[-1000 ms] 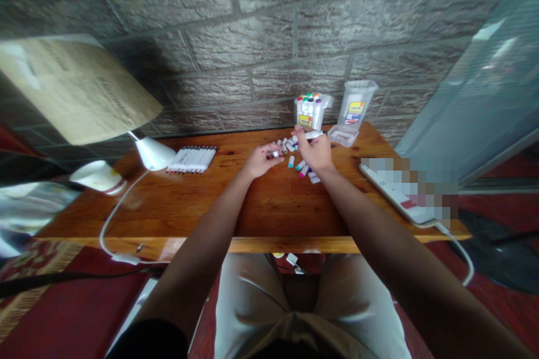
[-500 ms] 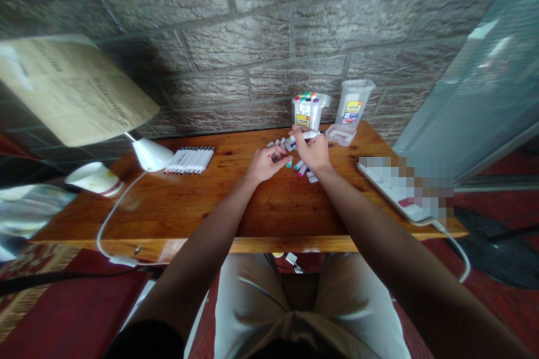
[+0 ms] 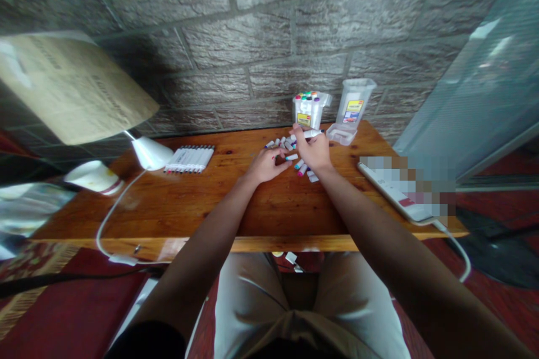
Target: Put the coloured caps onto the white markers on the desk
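My right hand (image 3: 314, 150) is closed round a white marker pen (image 3: 312, 134) that points right, near the back of the wooden table (image 3: 177, 202). My left hand (image 3: 266, 164) pinches a small marker cap (image 3: 291, 157) with a coloured tip, just left of my right hand. Several loose caps (image 3: 281, 142) lie scattered around and behind both hands. A clear tub of markers (image 3: 309, 110) with coloured ends stands upright just behind my right hand.
An empty clear tub (image 3: 354, 104) and its lid (image 3: 341, 134) sit at the back right. A row of markers (image 3: 190, 159) lies at the back left beside a white lamp (image 3: 147, 152) with a cable. A white power strip (image 3: 396, 196) lies at the right.
My left hand has picked a cap out of the pile and drawn it toward my right hand. My right hand has kept the marker nearly still.
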`<action>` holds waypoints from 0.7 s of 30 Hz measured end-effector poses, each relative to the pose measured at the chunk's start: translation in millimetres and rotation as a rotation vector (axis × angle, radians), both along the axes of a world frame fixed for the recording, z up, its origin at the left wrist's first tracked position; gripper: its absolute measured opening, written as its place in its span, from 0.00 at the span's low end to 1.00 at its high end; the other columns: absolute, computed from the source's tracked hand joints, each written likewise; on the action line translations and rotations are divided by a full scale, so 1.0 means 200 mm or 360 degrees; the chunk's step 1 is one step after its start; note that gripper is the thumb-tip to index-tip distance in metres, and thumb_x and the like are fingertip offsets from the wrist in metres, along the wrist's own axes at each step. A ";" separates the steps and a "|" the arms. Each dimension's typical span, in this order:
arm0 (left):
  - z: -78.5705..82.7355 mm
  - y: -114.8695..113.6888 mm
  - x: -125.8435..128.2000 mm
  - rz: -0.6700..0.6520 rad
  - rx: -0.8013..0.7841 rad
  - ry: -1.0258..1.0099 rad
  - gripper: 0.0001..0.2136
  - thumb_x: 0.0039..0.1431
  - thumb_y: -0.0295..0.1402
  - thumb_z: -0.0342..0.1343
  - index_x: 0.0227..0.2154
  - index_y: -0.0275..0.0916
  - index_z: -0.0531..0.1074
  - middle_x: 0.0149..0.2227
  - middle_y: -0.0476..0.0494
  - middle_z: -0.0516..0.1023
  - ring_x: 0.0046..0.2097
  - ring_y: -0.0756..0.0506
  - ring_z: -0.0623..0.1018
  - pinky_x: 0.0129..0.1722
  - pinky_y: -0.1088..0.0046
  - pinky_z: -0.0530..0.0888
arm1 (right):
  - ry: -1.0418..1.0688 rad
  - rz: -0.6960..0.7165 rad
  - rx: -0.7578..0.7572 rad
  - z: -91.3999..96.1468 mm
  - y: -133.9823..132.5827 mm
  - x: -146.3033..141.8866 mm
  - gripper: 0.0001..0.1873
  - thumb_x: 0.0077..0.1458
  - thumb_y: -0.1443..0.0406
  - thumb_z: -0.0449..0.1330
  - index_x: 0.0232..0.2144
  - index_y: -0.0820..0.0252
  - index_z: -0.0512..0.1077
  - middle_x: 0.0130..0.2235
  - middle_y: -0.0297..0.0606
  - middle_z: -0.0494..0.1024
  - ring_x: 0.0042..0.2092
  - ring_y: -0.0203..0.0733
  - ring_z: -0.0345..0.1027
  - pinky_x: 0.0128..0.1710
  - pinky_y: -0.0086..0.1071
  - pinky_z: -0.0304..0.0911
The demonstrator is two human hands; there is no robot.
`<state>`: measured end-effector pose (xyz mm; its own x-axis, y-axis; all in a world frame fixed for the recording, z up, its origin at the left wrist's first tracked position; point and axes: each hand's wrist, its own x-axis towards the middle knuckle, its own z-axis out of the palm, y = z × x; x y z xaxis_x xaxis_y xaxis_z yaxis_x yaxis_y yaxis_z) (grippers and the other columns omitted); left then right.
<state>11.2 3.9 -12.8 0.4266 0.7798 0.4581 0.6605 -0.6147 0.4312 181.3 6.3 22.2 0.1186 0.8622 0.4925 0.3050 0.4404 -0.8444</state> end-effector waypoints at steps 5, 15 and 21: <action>-0.01 0.00 -0.01 -0.0053 -0.0043 -0.0010 0.07 0.59 0.34 0.61 0.38 0.40 0.80 0.38 0.45 0.82 0.35 0.47 0.77 0.39 0.70 0.71 | -0.0015 -0.0005 0.0006 -0.01 0.01 0.00 0.28 0.60 0.45 0.55 0.32 0.61 0.82 0.26 0.39 0.81 0.31 0.42 0.77 0.34 0.31 0.66; -0.04 0.06 -0.05 -0.0155 -0.0190 -0.0234 0.10 0.56 0.29 0.59 0.41 0.39 0.77 0.39 0.43 0.80 0.37 0.46 0.77 0.42 0.68 0.73 | 0.0036 0.0008 0.0019 -0.01 0.00 0.00 0.27 0.61 0.46 0.55 0.32 0.62 0.81 0.26 0.38 0.81 0.32 0.41 0.76 0.32 0.30 0.65; -0.03 0.06 -0.06 -0.0131 -0.0289 -0.0529 0.06 0.62 0.33 0.55 0.39 0.37 0.72 0.34 0.45 0.77 0.32 0.49 0.76 0.37 0.72 0.74 | 0.0085 0.0000 0.0043 0.00 0.00 0.00 0.28 0.62 0.46 0.53 0.34 0.62 0.81 0.28 0.38 0.81 0.31 0.39 0.74 0.33 0.29 0.65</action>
